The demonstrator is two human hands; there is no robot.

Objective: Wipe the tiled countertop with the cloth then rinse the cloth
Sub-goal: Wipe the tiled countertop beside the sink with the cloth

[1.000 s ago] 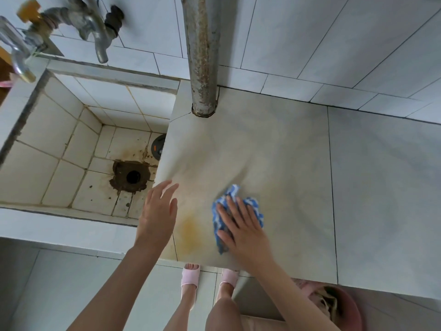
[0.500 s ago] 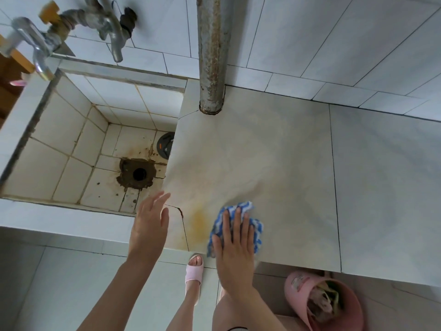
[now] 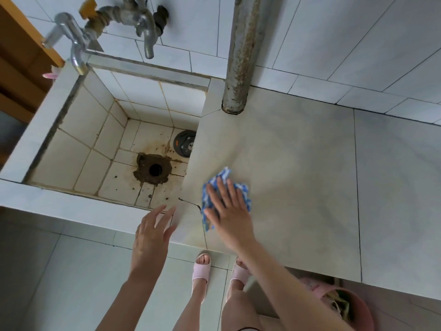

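Blue-white checked cloth (image 3: 225, 195): on tiled countertop (image 3: 298, 187) near sink edge, pressed flat under right hand (image 3: 229, 211), fingers spread. Left hand (image 3: 150, 237): open, empty, at front ledge. Tiled sink (image 3: 71, 149): holds dark round plug (image 3: 185, 145), stained drain hole (image 3: 155, 170). Pink bucket (image 3: 346, 306), contents unclear

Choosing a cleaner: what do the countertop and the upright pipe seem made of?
Countertop: looks like glazed ceramic tile, pale and faintly marbled, with grout lines and a crack near the basin corner. Pipe: apparently painted or galvanized iron, judging by grey coating flaking into rust patches.
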